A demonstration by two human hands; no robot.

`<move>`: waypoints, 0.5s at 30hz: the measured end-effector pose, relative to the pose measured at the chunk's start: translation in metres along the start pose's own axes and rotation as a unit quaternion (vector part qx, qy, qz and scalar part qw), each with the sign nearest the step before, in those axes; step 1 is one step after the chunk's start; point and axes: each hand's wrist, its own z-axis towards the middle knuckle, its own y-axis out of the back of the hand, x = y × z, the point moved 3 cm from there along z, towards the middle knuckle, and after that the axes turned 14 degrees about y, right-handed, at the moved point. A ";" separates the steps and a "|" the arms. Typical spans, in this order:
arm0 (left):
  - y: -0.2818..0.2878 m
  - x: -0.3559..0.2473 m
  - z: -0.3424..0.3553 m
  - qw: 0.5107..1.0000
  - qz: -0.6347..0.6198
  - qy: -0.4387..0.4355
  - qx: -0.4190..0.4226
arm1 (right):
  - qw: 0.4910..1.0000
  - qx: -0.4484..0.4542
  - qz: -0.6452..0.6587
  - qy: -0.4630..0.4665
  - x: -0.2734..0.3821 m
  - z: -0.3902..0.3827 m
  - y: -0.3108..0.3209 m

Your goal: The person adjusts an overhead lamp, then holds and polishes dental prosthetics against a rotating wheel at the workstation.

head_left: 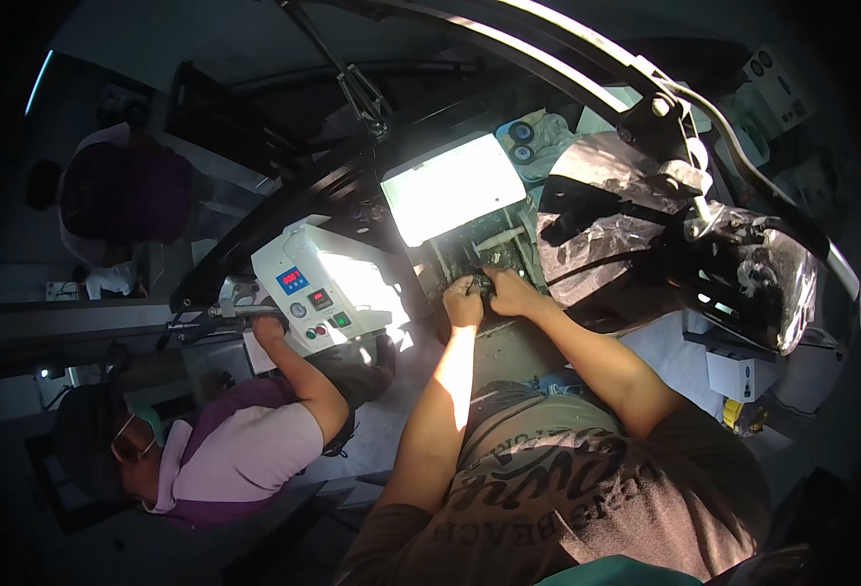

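Note:
Side by side at the centre, my left hand (462,298) and my right hand (508,288) are in the dark, worn inner part of a machine (479,347), just below a bright white rectangular panel (450,186). The fingers of both hands are curled closed around something small and dark there; what it is, I cannot make out. My left hand is a little left of my right. A white control box (337,278) with red displays, a gauge and coloured buttons stands to their left.
A co-worker (235,449) in a mask reaches toward the control box at left. Another person (123,200) is at upper left. A large dark, scuffed assembly (606,244) stands right, under curved metal arms (567,59). Small wheels (521,142) and boxes (728,376) lie beyond.

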 end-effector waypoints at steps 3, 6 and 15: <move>0.005 -0.001 0.003 0.998 -0.045 0.042 -0.026 | 0.995 -0.014 0.074 -0.059 0.005 0.010 0.013; -0.004 -0.022 0.004 0.991 -0.115 0.061 -0.008 | 0.979 -0.099 0.149 -0.096 -0.021 0.003 0.007; -0.009 -0.023 0.024 0.961 -0.129 0.239 0.044 | 0.978 -0.124 0.103 -0.134 -0.023 0.014 0.009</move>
